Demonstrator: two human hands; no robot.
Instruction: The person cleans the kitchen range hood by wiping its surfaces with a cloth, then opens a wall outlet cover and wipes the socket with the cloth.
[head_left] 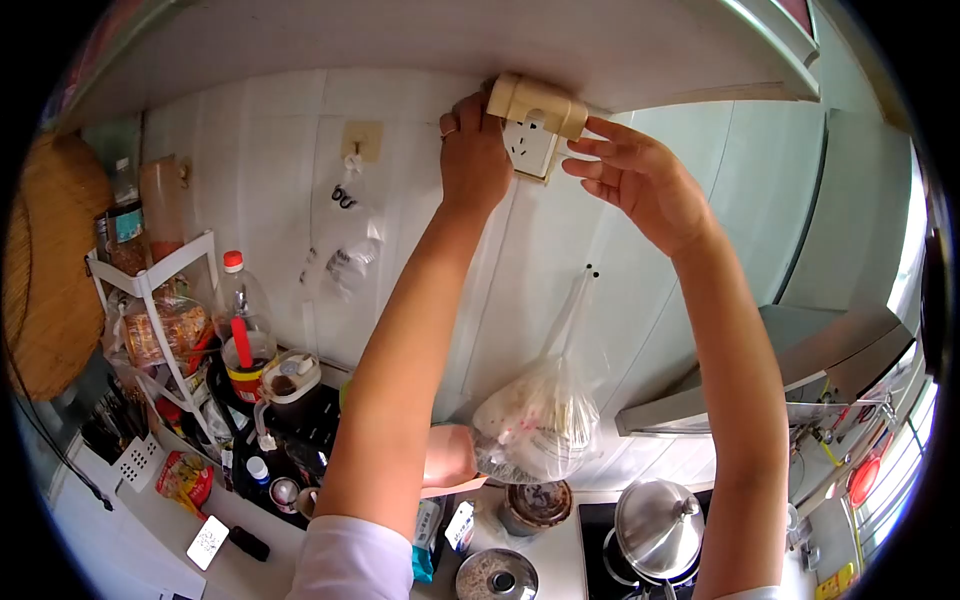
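A wall socket (530, 146) with a raised beige cover (538, 104) sits high on the white panelled wall, just under a cabinet. My left hand (476, 155) is at the left edge of the cover, its fingertips curled behind the cover and partly hidden. To the right of the socket, my right hand (640, 180) has its fingers apart, with the index fingertip at the cover's right end. Nothing shows in the right palm.
Overhead is the cabinet's underside (400, 40). A plastic bag (540, 425) hangs on the wall below. A range hood (780, 370) is at right, above a steel pot (658, 530). Bottles and a white rack (150, 280) stand at left.
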